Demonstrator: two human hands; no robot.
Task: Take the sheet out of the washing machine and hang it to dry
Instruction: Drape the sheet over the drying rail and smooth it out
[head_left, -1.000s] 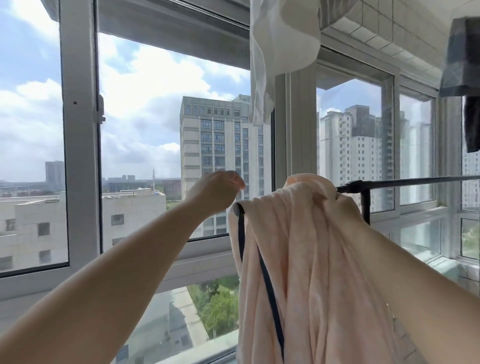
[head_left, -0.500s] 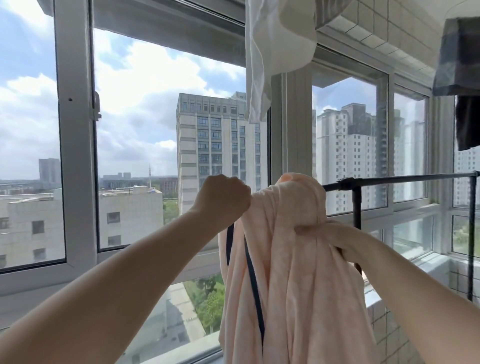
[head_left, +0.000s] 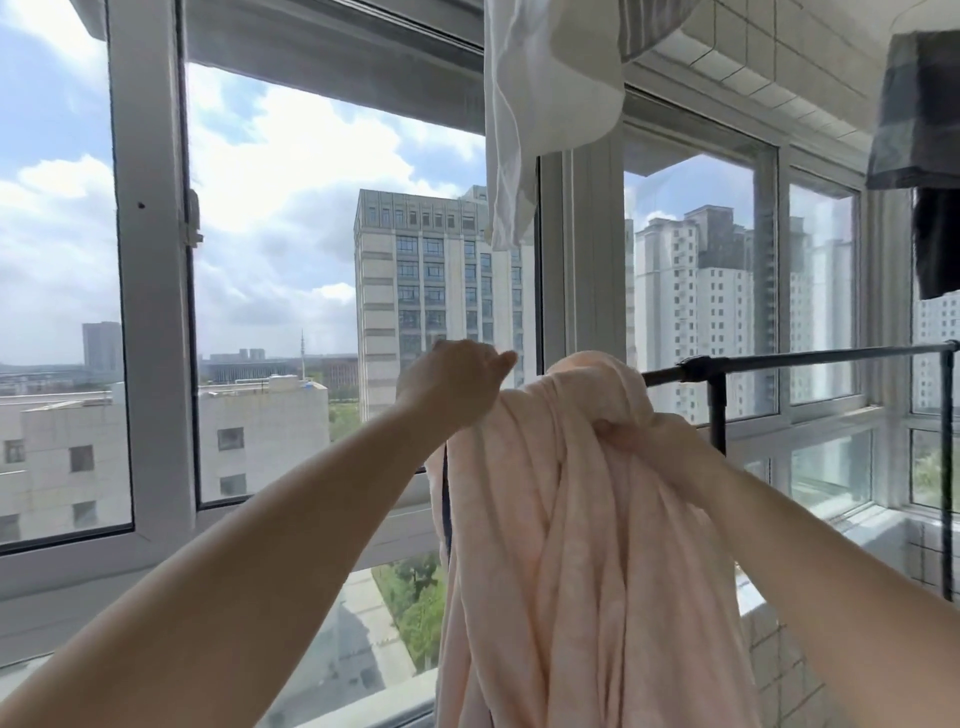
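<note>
Window glass (head_left: 270, 322) fills the left of the scene, with towers beyond it. Right of that, the left hand (head_left: 453, 383) is curled shut on the sheet's left upper edge, holding it up at rail height. The sheet (head_left: 561, 545) itself, pale pink and bunched into a thick rope of folds, is humped over the left end of the black drying rail (head_left: 810, 358) and hangs straight down in the near middle. At its right side the right hand (head_left: 631, 432) is half buried in the cloth, fingers pinching a fold just below the hump. The rail's bare length runs off to the right, so the sheet's free room lies rightward from both grips, and the right hand is the nearer to it. Spreading probably means drawing the gathered folds right along the rail while the left hand anchors the edge. Above hang a white garment (head_left: 545, 93) and, far right, a dark cloth (head_left: 919, 114).
</note>
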